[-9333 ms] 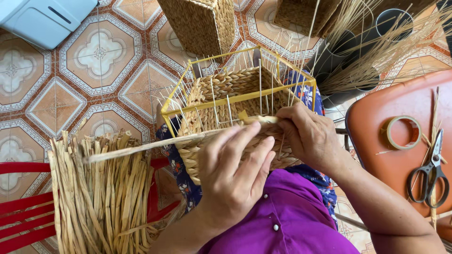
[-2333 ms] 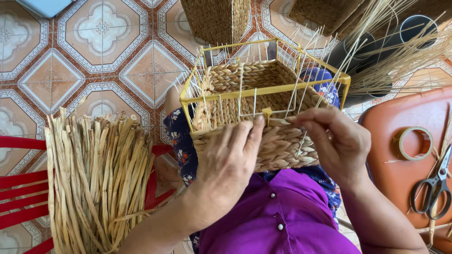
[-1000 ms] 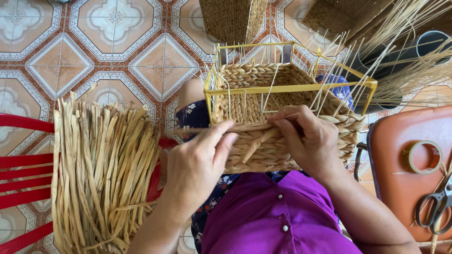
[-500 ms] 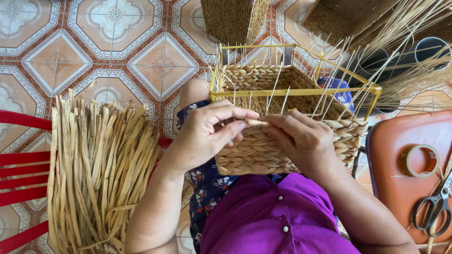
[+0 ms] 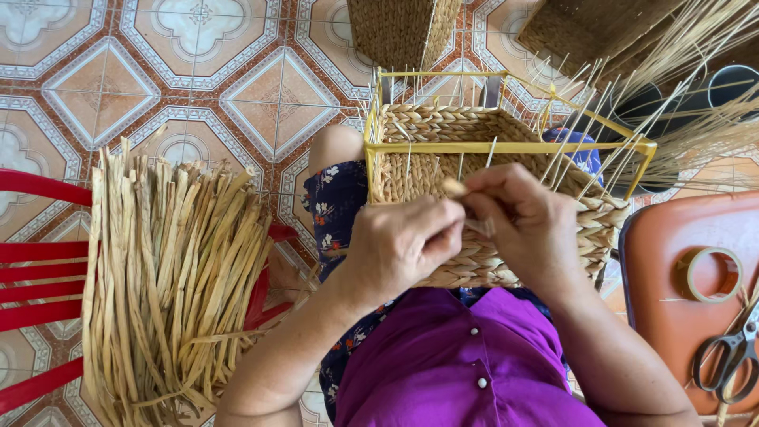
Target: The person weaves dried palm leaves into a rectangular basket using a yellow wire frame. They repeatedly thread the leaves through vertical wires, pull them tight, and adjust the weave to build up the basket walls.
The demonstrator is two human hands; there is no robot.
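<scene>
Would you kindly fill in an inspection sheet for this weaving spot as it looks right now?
Surface: patterned tile floor; work sits on the person's lap.
Job's things: half-woven basket on a yellow wire frame; a straw strand end pinched between both hands.
Clutter: bundle of dried straw strands on a red chair; tape roll and scissors on an orange stool.
Hands: left hand and right hand close together against the basket's near wall.
Cables: nothing seen.
Surroundings: finished woven baskets and loose thin stalks beyond.
</scene>
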